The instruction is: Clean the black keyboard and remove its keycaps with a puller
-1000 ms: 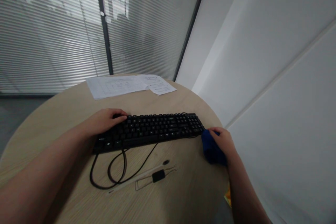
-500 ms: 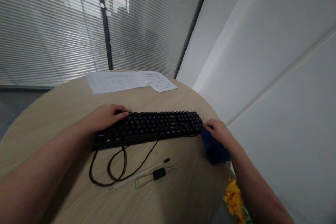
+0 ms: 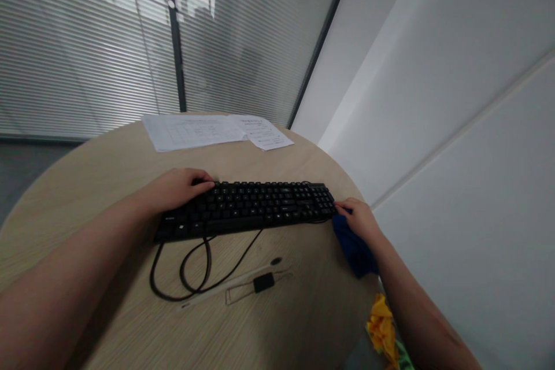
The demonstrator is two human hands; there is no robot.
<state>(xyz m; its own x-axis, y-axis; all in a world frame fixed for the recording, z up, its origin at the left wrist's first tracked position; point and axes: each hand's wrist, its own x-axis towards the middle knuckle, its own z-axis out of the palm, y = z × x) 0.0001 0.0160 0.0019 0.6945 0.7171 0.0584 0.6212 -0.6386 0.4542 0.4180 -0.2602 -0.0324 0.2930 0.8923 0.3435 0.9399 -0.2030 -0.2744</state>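
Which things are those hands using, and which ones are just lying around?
In use:
Keyboard, with the left hand on it
Blue cloth, in the right hand
Black cable, probably the keyboard's

Just lying about, I think:
Papers at the table's far side
Thin pale stick with dark ends
Wire tool with a black middle, untouched
Crumpled yellow thing past the table's edge

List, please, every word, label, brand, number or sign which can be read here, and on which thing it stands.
No text can be read with certainty.
Black computer keyboard: white key markings, too small and blurred.
Left paper sheet: faint print, too blurred.
Right paper sheet: a heading and smaller lines below it, too blurred.
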